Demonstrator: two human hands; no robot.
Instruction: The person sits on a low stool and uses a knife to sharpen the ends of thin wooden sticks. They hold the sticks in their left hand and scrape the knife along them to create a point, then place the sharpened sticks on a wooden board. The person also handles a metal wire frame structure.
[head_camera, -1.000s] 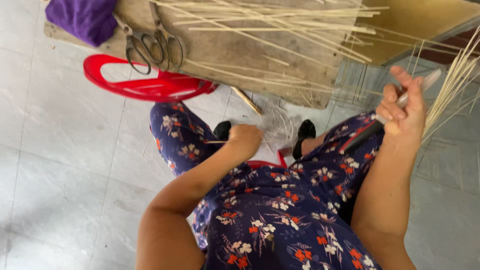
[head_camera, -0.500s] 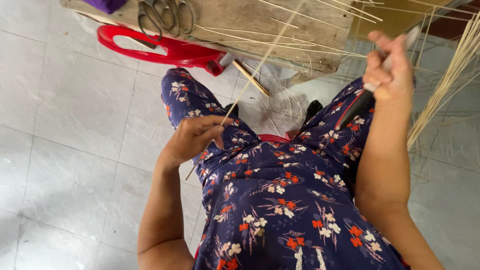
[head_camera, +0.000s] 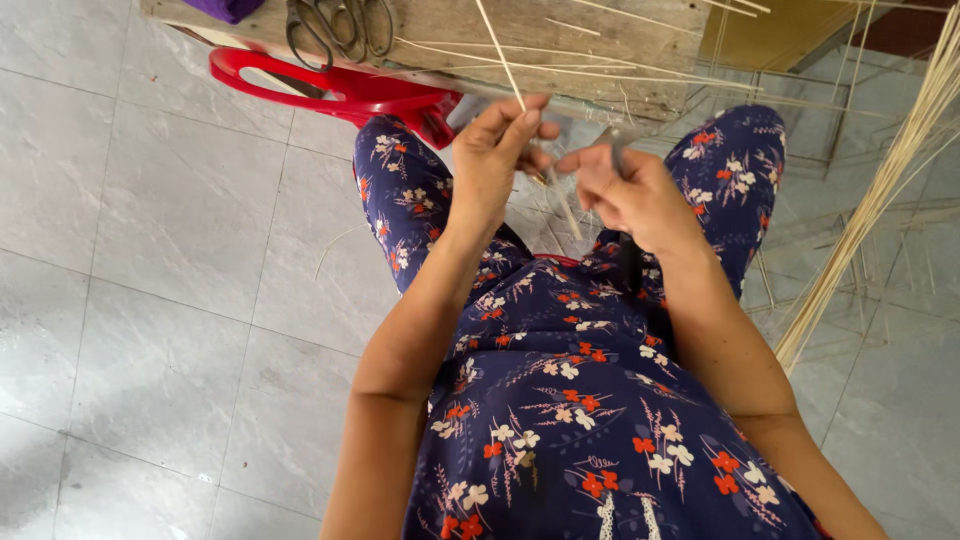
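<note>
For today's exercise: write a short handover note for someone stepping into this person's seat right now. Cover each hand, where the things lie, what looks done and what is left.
Left hand: pinches a thin bamboo strip that runs up over the wooden board.
Right hand: closed on a dark-handled knife, close beside the left hand at the strip.
Around: scissors lie on the board with loose strips; red plastic stool under it; a bundle of long strips leans at the right; shavings on the tiled floor.
Done: several strips lie on the board.
Left: the held strip is in hand, apparently being worked; the bundle looks untouched.
</note>
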